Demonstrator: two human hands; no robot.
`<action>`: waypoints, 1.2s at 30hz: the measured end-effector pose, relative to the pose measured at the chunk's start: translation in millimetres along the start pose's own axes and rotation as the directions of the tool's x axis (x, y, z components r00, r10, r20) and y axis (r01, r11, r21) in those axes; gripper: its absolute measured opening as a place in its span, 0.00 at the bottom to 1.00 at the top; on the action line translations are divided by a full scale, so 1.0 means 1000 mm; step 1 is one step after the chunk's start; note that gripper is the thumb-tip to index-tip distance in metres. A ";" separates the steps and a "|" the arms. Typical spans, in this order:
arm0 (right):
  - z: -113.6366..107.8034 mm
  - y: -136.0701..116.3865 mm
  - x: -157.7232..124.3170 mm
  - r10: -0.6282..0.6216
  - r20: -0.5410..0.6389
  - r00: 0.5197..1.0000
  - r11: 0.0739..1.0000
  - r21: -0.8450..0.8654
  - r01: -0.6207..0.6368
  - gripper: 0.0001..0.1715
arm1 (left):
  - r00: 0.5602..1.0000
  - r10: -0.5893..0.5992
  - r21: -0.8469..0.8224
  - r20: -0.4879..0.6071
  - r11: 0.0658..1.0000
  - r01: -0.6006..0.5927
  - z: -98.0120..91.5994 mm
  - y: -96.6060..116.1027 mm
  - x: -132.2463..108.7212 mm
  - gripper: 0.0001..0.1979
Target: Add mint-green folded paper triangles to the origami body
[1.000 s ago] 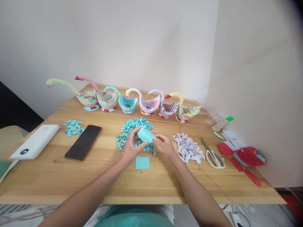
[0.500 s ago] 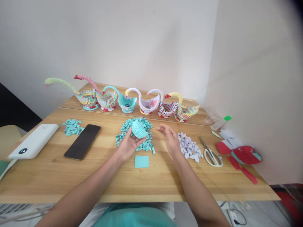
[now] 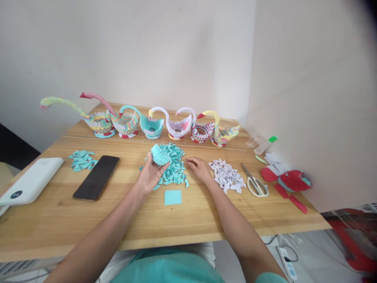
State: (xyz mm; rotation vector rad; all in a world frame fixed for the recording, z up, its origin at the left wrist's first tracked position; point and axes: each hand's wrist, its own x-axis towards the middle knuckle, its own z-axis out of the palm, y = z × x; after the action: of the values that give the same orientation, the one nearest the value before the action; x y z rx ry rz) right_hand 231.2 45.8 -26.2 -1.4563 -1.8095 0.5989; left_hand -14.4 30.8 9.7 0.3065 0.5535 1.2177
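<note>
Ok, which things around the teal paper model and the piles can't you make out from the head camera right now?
- Underside of the teal paper model: covered by the left hand that holds it.
- Right hand fingertips at the teal pile: too small to tell whether they pinch a piece.
- White power bank: cut off by the left edge.
- Printing on the white pieces: too small to read.
- Red paper model: shape unclear, blurred.

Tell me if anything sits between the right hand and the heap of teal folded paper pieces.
Nothing visible does. The right hand rests on the table at the right edge of the teal paper pile, fingertips pointing at it, with only bare wood there.
</note>
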 end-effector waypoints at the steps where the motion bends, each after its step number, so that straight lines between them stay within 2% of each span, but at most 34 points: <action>1: 0.002 -0.003 0.000 -0.072 0.027 0.997 0.996 -0.040 0.073 0.14 | 1.000 0.004 -0.006 0.009 1.000 -0.004 0.000 0.000 -0.001 0.17; 4: 0.007 -0.007 0.001 -0.249 0.088 0.964 0.958 -0.126 0.259 0.16 | 1.000 0.011 -0.019 0.020 1.000 -0.011 0.001 -0.002 -0.003 0.11; 9: 0.013 -0.004 0.003 -0.337 0.132 0.932 0.914 -0.191 0.357 0.19 | 0.998 -0.033 -0.009 0.045 0.999 0.034 -0.003 -0.006 -0.003 0.08; 15: 0.009 -0.008 0.001 -0.263 0.137 0.955 0.903 -0.312 0.294 0.14 | 0.997 -0.068 0.012 0.032 0.998 0.067 -0.006 -0.008 -0.002 0.11; 26: 0.005 -0.018 -0.002 -0.149 0.106 0.983 0.898 -0.402 0.179 0.05 | 0.991 -0.128 0.053 0.039 0.991 0.125 0.000 -0.006 -0.006 0.18; 29: 0.005 -0.019 -0.003 -0.103 0.081 0.991 0.904 -0.409 0.127 0.06 | 0.991 -0.123 0.064 0.042 0.991 0.121 0.000 -0.007 -0.006 0.20; 33: 0.005 -0.016 -0.004 -0.077 0.062 0.995 0.930 -0.356 0.095 0.14 | 0.994 -0.100 0.054 0.051 0.994 0.097 0.000 -0.008 -0.006 0.22; 36: 0.006 -0.011 -0.004 -0.056 0.057 0.997 0.949 -0.307 0.070 0.16 | 0.996 -0.070 0.034 0.061 0.997 0.068 0.002 -0.008 -0.006 0.23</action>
State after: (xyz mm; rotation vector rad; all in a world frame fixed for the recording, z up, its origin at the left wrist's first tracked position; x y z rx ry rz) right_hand 220.3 39.4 -22.5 -1.5902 -2.0492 0.3285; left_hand -8.0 22.2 8.6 0.3484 0.5263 1.1295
